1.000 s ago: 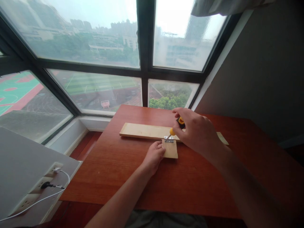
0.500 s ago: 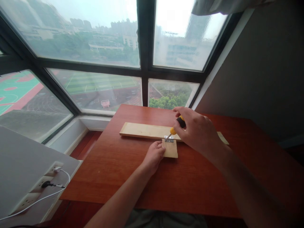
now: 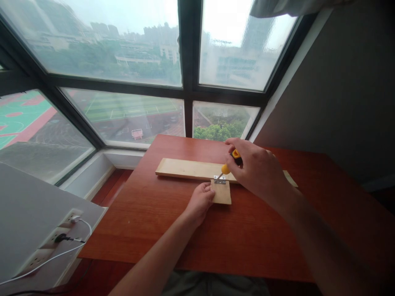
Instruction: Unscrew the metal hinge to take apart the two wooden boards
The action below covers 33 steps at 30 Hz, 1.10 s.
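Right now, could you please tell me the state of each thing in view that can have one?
Screwdriver: tilted, gripped in the right hand, tip at the hinge.
Hinge: opened out.
Small board: held at its edge by the left hand.
Long board: lying flat on the table.
White plug: plugged in.
Black plug: plugged in.

Item count by kind.
One left hand (image 3: 200, 200), one right hand (image 3: 256, 162); one yellow-and-black screwdriver (image 3: 226, 169); one metal hinge (image 3: 221, 181); one long wooden plank (image 3: 189, 168); one small wooden panel (image 3: 222, 195); one wooden table (image 3: 148, 213); three wall socket plates (image 3: 36, 260); one white plug (image 3: 75, 219); one black plug (image 3: 61, 238).
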Tool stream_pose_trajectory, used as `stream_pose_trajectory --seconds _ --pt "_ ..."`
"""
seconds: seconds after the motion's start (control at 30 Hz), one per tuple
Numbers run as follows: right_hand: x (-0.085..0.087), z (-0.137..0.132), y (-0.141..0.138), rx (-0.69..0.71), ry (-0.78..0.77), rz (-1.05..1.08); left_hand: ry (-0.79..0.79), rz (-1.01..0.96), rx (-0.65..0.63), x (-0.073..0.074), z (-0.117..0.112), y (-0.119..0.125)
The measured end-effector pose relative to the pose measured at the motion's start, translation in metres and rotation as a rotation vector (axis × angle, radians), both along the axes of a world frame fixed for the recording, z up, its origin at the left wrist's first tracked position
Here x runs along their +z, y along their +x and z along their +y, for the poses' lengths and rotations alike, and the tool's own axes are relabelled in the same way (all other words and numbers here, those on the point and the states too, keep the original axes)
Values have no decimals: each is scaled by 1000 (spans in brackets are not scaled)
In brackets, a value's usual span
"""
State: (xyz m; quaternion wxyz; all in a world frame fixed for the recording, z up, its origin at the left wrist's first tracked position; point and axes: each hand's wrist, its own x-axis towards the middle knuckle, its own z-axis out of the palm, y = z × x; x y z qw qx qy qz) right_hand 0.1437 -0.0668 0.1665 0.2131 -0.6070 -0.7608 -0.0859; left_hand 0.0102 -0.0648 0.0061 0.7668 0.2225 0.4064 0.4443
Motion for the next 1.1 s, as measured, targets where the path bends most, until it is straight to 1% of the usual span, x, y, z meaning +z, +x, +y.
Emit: stream_pose_trajectory --seconds 0.23,0.43,0.73,0.9,1.1 --pt "0 -4 0 33 14 35 1 9 -8 1 0 0" --pt "1 0 1 -11 -9 9 5 -1 -12 -1 0 -1" --pt "2 -4 0 54 0 55 10 1 -9 -1 1 0" --pt "2 -1 2 11 -14 20 12 3 -20 1 1 0" --pt "0 -4 3 66 5 79 -2 -3 -10 2 0 0"
